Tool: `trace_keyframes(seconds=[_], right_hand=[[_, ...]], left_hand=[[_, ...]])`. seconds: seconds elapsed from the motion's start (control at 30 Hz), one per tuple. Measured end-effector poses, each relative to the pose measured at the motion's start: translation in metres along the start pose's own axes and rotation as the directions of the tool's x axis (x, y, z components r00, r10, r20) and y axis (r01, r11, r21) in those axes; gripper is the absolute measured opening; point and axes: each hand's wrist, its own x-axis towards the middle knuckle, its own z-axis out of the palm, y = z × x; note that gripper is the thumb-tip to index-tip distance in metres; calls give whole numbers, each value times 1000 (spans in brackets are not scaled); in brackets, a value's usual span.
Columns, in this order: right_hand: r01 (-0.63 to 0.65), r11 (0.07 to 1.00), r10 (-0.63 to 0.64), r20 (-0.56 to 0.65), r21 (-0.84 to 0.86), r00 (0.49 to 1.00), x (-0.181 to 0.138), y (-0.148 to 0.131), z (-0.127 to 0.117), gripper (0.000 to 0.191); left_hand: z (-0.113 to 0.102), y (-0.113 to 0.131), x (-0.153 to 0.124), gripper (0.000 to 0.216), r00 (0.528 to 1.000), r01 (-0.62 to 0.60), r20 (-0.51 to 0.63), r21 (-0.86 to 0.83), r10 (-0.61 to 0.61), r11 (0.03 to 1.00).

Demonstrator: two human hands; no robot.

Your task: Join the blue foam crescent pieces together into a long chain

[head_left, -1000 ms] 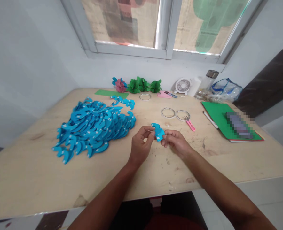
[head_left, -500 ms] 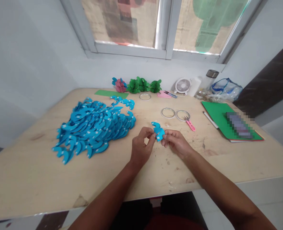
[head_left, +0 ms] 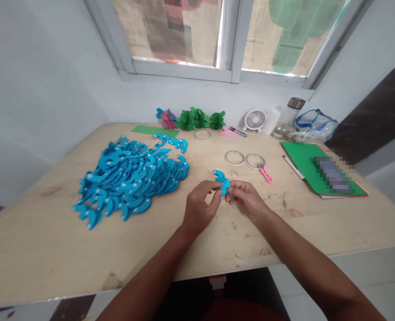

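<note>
From your left hand (head_left: pixel 200 204), bare pale wooden tabletop (head_left: pixel 204 158) leaves twelve o'clock passable; heaped, curved blue paper pieces (head_left: pixel 139 176) block ten, pink-handled metal snips (head_left: pixel 266 174) two.

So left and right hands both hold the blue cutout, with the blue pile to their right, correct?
Wrong side: in the head view, the blue pile lies to their left. The left hand and right hand do both hold the blue cutout.

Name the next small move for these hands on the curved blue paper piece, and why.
Probably have the left hand squeeze the curved blue paper piece gently: its thumb and index finger meet the paper's lower left, while the right hand pinches the right edge.
</note>
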Motion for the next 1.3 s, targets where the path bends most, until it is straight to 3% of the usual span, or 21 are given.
trace_keyframes(seconds=[0.2,0.57,1.3], right_hand=[[3,1000,-3,-35,-6,999,1,1,0,13],[2,997,-7,-57,-72,998,3,5,-1,10],[9,994,-17,-73,-112,997,4,6,-2,11]], left_hand=[[3,-6,-1,13,1000,-14,12,75,13,997],[0,-5,1,21,991,90,82,131,-101,987],[0,-5,3,27,981,131,132,95,-143,987]])
